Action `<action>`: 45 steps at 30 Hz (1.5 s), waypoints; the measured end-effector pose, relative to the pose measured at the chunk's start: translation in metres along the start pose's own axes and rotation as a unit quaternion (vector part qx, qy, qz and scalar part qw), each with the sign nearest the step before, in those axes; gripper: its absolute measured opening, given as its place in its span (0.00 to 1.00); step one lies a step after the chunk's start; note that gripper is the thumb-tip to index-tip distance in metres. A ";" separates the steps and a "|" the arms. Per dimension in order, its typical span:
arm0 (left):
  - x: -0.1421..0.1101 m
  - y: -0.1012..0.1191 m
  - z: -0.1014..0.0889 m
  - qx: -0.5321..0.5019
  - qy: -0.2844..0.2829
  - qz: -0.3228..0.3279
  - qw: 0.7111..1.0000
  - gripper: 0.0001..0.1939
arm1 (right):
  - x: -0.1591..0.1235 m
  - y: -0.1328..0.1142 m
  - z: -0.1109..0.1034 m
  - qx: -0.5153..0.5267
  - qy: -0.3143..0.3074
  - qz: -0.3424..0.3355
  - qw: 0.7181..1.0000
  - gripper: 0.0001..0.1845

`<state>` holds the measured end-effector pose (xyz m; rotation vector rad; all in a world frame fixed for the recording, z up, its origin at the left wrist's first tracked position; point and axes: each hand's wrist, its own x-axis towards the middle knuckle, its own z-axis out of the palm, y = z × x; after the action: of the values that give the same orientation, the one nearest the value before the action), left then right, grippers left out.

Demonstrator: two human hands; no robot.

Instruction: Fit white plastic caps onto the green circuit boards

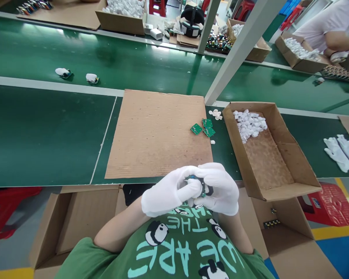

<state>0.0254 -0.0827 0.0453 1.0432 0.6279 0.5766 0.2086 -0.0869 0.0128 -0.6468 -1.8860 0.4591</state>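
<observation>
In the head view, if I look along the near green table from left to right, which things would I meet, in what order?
Cardboard sheet → green circuit boards at its right edge → open cardboard box → white gloves.

1. The cardboard sheet lies on the surface, near its front edge.
2. Circuit boards lie at the sheet's right edge, grouped closely.
3. Small discs lie between the sheet's far right corner and the open box.
4. The open box stands right of the sheet, jutting past the front edge; small pieces fill its far left part.
5. Gloves lie right of that box.
6. Behind runs the belt, with two assemblies toward its left.
7. Below the front edge are a left carton and a right carton.
</observation>
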 end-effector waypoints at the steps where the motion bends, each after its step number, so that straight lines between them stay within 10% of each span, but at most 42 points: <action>1: 0.000 0.001 0.001 0.010 0.006 0.008 1.000 0.06 | 0.000 0.000 0.000 0.002 0.002 -0.003 1.000 0.27; 10: 0.001 -0.015 -0.007 -0.163 -0.031 -0.017 0.986 0.27 | 0.004 -0.003 -0.005 -0.029 -0.035 -0.035 0.998 0.23; 15: -0.001 -0.016 -0.003 -0.159 0.027 -0.027 0.987 0.25 | 0.006 -0.008 -0.003 -0.075 -0.059 -0.044 0.994 0.18; 22: -0.011 -0.014 -0.005 -0.139 -0.092 0.032 0.985 0.18 | 0.000 -0.022 -0.002 -0.096 -0.029 -0.061 0.993 0.11; 30: -0.010 -0.006 0.004 -0.065 -0.054 0.063 0.994 0.09 | 0.011 -0.028 -0.004 -0.171 -0.046 -0.106 0.979 0.06; 39: -0.014 0.003 -0.002 -0.053 -0.067 0.023 0.996 0.05 | -0.004 -0.018 0.000 -0.164 -0.043 -0.083 0.982 0.19; 45: -0.015 -0.011 -0.009 -0.199 -0.121 -0.001 0.972 0.25 | 0.015 -0.031 -0.003 -0.159 -0.055 -0.077 0.983 0.10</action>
<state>0.0096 -0.0917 0.0351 0.7187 0.2811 0.5364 0.1996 -0.1020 0.0429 -0.6874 -2.1185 0.0940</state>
